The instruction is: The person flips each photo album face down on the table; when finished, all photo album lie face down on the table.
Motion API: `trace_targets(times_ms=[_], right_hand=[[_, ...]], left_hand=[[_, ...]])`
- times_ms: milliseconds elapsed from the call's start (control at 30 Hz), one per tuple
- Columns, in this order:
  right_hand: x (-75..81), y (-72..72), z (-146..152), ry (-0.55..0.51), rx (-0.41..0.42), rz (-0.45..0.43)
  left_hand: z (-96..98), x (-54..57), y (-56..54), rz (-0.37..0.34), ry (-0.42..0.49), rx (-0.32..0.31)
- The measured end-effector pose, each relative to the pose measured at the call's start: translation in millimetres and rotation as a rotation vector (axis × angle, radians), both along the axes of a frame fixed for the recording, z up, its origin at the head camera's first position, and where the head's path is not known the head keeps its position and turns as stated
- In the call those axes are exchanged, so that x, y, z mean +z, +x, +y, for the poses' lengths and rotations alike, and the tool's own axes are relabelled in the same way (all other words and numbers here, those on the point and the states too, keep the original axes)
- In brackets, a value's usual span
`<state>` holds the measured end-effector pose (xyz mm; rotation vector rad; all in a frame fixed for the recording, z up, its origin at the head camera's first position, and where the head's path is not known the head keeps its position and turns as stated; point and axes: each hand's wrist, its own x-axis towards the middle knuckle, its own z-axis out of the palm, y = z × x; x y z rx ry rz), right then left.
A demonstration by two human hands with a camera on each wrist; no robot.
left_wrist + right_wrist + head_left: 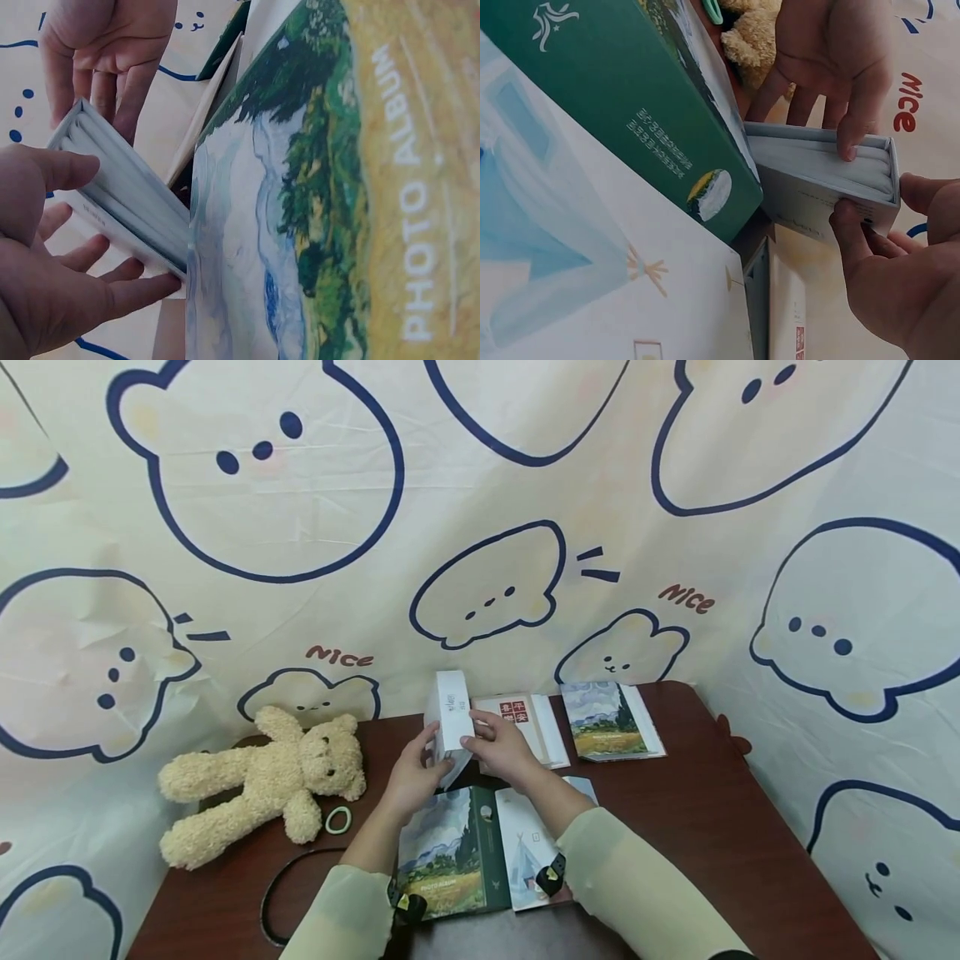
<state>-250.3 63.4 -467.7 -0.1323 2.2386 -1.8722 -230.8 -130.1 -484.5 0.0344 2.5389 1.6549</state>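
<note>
A narrow white box (453, 714) stands between both hands above the back of the table. Its open side shows thick white leaves packed inside (814, 161). My left hand (414, 770) grips the box from the left, with the thumb over the open side and the fingers along the outer wall (112, 229). From the right, my right hand (510, 747) pinches its other end between thumb and fingers (847, 221). Just below the hands lie a photo album (442, 856) with a landscape cover and green spine, and a pale album (525, 847) with a tent picture, partly hidden by the right forearm.
Behind the right hand lies a beige album (536, 735) with red characters. Another landscape-covered album (603, 720) sits at the back right. On the left are a plush bear (277, 777), a pale green ring (338, 820) and a black cord (268, 897) on the brown table (712, 827).
</note>
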Motion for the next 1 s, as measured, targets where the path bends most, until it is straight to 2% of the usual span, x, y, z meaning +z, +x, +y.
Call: trace_targets(times_ms=[300, 633, 1000], right_hand=[[-9.8, -3.3, -8, 0.034, -0.013, 0.012], [-17.8, -3.0, -16, 0.093, -0.019, 0.005], [-23.7, -2.4, -19, 0.169, 0.02, -0.008]], left_hand=[[-7.1, 0.0, -3.5, 0.0, -0.171, 0.019], [-17.8, -0.3, -3.8, 0.068, -0.347, -0.044], [-23.6, -4.3, -4.5, 0.034, -0.425, -0.048]])
